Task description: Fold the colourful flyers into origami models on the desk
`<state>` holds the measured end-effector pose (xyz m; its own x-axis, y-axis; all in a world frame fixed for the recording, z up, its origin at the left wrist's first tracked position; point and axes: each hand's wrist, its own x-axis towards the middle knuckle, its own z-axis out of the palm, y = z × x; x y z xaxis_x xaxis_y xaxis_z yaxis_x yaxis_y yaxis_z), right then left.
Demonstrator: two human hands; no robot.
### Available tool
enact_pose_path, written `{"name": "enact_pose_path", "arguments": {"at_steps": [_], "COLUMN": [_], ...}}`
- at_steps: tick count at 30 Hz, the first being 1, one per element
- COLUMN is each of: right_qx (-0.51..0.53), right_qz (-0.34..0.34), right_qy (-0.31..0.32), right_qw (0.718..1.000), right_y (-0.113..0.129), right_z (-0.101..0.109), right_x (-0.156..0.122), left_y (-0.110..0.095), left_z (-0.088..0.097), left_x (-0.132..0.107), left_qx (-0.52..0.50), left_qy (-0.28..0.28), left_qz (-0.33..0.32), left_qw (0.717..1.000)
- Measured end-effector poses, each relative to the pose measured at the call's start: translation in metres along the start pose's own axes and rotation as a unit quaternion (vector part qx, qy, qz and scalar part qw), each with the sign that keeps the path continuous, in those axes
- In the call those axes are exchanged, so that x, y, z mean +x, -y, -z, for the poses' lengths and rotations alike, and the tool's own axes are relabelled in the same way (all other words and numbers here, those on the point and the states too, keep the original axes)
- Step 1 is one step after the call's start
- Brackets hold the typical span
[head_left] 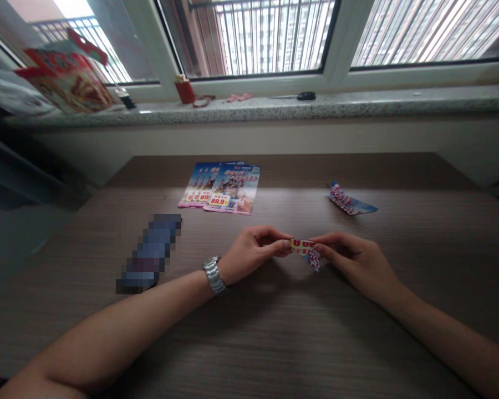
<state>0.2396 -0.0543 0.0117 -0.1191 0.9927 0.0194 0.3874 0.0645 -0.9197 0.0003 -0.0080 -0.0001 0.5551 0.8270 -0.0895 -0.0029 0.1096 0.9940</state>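
Observation:
Between my two hands is a small piece of folded paper [303, 246], printed in yellow, red and blue, held just above the wooden table. My left hand [253, 252], with a metal watch [214, 275] on its wrist, pinches the paper's left end between thumb and fingers. At the other end, my right hand [353, 257] grips it the same way. Fingertips hide both ends of the paper. Beyond my right hand lies another folded paper piece [351, 202], blue and red, with a pointed end to the right.
Several printed flyers [233, 188] overlap at the table's back left. A blurred-out phone-like object [152, 255] lies left of my forearm. On the granite sill [266, 111] are a red box [184, 90], a black-handled tool [306, 96], a small bottle [126, 98] and a red food bag [72, 80].

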Motion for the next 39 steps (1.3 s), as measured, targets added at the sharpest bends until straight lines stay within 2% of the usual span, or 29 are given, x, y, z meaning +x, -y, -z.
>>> {"name": "enact_pose_path", "arguments": {"at_steps": [10, 15, 18, 22, 32, 39], "right_qx": [-0.007, -0.026, -0.043, -0.067, -0.083, -0.087], "right_qz": [0.014, 0.017, 0.036, 0.066, 0.097, 0.081], "right_qy": [-0.009, 0.001, 0.017, 0.039, 0.026, 0.041], "right_qw": [1.0, 1.0, 0.998, 0.995, 0.991, 0.992], "right_y": [0.003, 0.0, -0.003, -0.004, -0.004, -0.001], "right_z": [-0.001, -0.001, -0.001, -0.001, -0.004, -0.003], "right_x": [0.002, 0.002, 0.001, -0.002, -0.004, -0.004], "left_y": [-0.001, -0.002, -0.004, -0.006, -0.01, -0.007], "left_z": [-0.003, -0.004, -0.005, -0.008, -0.011, -0.008], "left_x": [-0.001, -0.002, -0.004, -0.007, -0.007, -0.007], "left_qx": [-0.027, 0.062, 0.142, 0.188, 0.213, 0.204], "left_qy": [-0.005, -0.009, -0.007, 0.002, -0.025, -0.003], "left_qz": [-0.003, -0.041, -0.069, -0.092, -0.073, -0.057], "left_qw": [1.0, 0.997, 0.987, 0.978, 0.974, 0.977]}}
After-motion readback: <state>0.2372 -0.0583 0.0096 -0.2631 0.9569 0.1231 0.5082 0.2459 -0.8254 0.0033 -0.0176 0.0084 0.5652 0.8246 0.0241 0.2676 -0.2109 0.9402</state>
